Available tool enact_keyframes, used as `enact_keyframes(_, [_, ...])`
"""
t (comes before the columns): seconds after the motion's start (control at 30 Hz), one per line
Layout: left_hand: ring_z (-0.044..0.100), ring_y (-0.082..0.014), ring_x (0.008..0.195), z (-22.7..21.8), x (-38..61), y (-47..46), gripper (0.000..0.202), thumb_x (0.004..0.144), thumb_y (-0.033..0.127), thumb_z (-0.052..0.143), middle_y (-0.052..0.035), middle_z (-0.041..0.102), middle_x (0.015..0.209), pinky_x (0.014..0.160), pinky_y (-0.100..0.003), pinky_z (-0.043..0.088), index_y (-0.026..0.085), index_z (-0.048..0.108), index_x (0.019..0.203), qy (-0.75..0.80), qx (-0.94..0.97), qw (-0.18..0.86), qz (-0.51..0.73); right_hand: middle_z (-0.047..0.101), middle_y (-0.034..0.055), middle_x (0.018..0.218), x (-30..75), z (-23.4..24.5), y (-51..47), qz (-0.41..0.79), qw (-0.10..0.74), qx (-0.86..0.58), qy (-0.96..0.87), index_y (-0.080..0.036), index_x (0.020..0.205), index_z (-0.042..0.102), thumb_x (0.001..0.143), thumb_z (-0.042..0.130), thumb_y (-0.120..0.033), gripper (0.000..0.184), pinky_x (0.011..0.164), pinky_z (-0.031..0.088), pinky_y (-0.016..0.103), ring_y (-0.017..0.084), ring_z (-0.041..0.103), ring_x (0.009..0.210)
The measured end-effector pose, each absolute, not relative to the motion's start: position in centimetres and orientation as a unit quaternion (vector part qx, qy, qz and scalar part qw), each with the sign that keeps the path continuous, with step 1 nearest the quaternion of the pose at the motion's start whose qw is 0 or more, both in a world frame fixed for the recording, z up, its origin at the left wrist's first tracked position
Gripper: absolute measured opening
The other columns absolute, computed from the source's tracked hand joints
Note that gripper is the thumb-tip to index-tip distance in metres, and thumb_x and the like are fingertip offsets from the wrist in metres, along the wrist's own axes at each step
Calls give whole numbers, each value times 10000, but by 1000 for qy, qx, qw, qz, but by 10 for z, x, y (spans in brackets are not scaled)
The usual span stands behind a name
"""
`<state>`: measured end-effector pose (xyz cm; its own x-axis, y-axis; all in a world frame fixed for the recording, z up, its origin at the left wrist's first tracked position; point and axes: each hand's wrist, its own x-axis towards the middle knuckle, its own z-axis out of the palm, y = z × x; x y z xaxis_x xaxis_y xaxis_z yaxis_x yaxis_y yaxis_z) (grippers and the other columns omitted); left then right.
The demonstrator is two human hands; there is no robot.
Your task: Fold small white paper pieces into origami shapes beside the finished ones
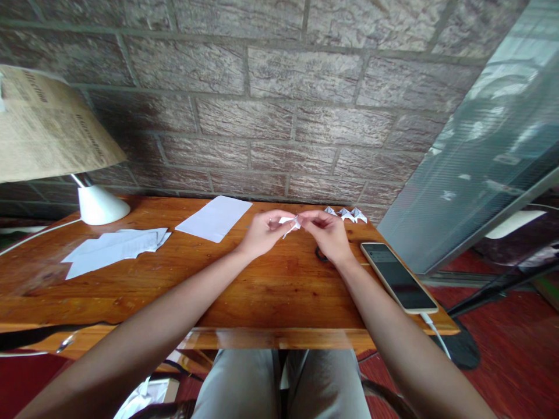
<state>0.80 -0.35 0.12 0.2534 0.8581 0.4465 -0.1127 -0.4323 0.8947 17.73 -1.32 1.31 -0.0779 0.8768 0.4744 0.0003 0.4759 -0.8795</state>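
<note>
In the head view, the left hand and right hand both pinch one folded white paper piece — fingertips closed on it, above the wooden table. The step looks like creasing; the next move calls for light, precise pressure. Counted: three folded paper models at back right, one smartphone, one blank paper stack, one lamp.

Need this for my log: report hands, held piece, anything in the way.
Left hand and right hand pinching small folded paper between them. Paper partly covered. Dark loop beside right hand, seemingly not in the way.
</note>
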Motion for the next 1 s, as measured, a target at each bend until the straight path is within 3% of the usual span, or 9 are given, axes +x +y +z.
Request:
enact_keyframes(0.27, [681, -169, 750, 4, 8, -4, 300, 740, 391, 717, -65, 736, 851, 637, -248, 494, 150, 686, 915, 323, 657, 442, 518, 739, 15, 809, 178, 16, -15, 380, 574, -354, -633, -215, 835, 737, 679, 790, -387, 238, 749, 537, 319, 163, 662, 725])
enact_keyframes(0.63, [643, -149, 698, 8, 7, -3, 348, 659, 393, 784, -34, 705, 791, 701, -286, 501, 145, 680, 881, 298, 619, 492, 536, 734, 39, 856, 183, 14, -13, 298, 557, -331, -701, -218, 874, 724, 753, 740, -404, 222, 757, 531, 326, 178, 669, 774])
enact_keyframes(0.8, [633, -150, 707, 11, 6, -5, 343, 706, 427, 746, -47, 706, 778, 718, -301, 503, 136, 702, 883, 300, 610, 521, 516, 733, 38, 855, 184, 15, -15, 267, 548, -330, -721, -224, 879, 728, 785, 719, -369, 173, 718, 528, 316, 175, 668, 756])
enact_keyframes(1.0, [648, -178, 757, 7, -1, 2, 393, 689, 451, 758, -74, 733, 865, 714, -305, 502, 143, 725, 931, 318, 631, 496, 505, 735, 65, 975, 188, 19, -16, 266, 515, -309, -754, -229, 859, 743, 793, 709, -370, 159, 814, 534, 350, 206, 683, 902])
